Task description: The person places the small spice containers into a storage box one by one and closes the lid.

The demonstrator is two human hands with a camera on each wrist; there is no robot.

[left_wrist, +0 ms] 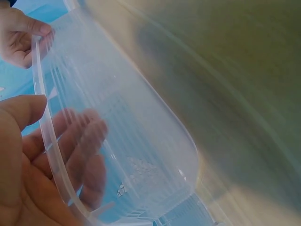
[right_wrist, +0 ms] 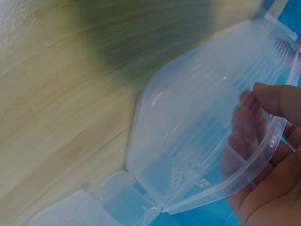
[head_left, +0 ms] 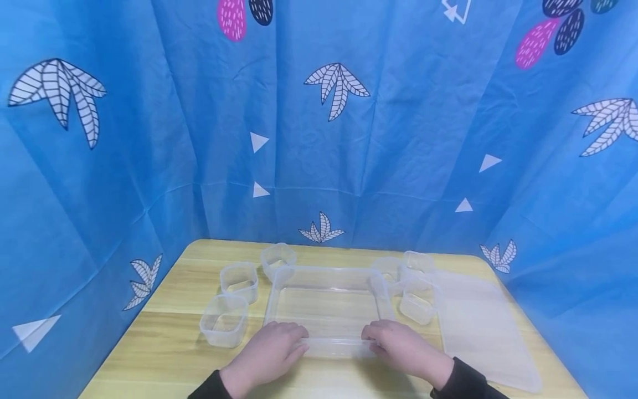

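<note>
A large clear plastic storage box (head_left: 331, 348), rectangular and without a lid, stands in the middle of the wooden table. My left hand (head_left: 273, 348) grips its near rim toward the left corner. In the left wrist view the thumb is outside the near wall, and the fingers (left_wrist: 87, 165) show through the plastic from inside. My right hand (head_left: 401, 348) holds the same rim toward the right corner. Its thumb (right_wrist: 277, 100) lies outside the wall, its fingers curled over the rim to the inside.
Left of the box stand small clear tubs: a near one (head_left: 224, 321), a middle one (head_left: 239, 281) and a far one (head_left: 277, 259). More small tubs (head_left: 418, 302) cluster at its right. A flat translucent lid (head_left: 485, 327) lies at the table's right side. A blue curtain (head_left: 319, 138) surrounds the table (head_left: 149, 343).
</note>
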